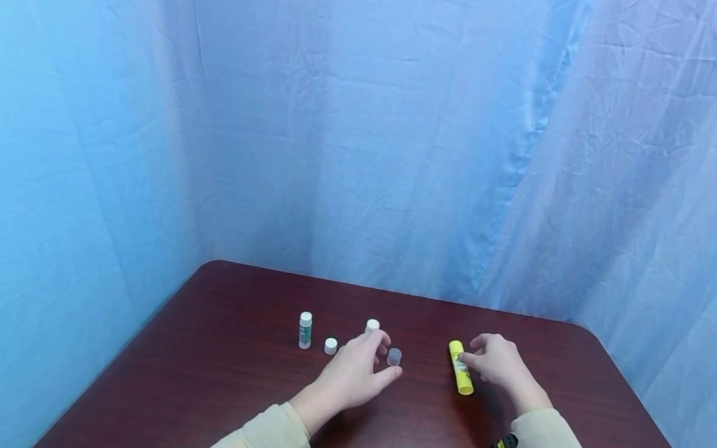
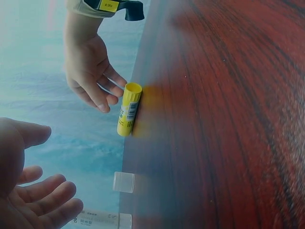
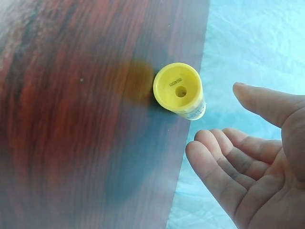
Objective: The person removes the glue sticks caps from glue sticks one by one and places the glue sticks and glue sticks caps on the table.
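Note:
A yellow glue stick (image 1: 462,368) lies on its side on the table; its hollow end faces me in the right wrist view. My right hand (image 1: 500,364) hovers just to its right, with fingers loosely bent and nothing in the palm. In the right wrist view a gap shows between the fingertips and the stick. My left hand (image 1: 350,371) is held over the table with thumb and fingers apart, holding nothing. By its fingers stand a small translucent cap (image 1: 394,357) and a white glue stick (image 1: 372,325), partly hidden behind the hand in the head view.
Left of my left hand, another white glue stick (image 1: 305,330) with a green label stands upright. Beside it sits a small white cap (image 1: 331,347). The dark red table (image 1: 230,369) has blue cloth (image 1: 367,125) hanging around its back and sides.

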Available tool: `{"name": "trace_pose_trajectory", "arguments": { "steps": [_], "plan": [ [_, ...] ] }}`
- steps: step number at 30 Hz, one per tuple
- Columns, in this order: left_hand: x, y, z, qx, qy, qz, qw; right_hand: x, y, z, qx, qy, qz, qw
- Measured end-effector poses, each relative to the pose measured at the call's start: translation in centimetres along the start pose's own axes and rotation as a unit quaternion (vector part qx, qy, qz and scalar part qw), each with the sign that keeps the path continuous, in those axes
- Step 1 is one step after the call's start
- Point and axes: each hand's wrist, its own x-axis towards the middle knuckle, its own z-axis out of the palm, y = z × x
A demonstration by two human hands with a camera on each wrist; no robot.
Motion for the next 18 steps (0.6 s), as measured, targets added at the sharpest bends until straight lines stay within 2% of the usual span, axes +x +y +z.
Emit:
{"name": "trace_pose_trajectory", "arguments": {
  "steps": [18],
  "plan": [
    [-0.12, -0.19, -0.11, 0.003, 0.003, 0.002, 1.0000, 0.45, -0.16, 0.59, -0.036, -0.036, 0.023, 0.9985]
  ]
}}
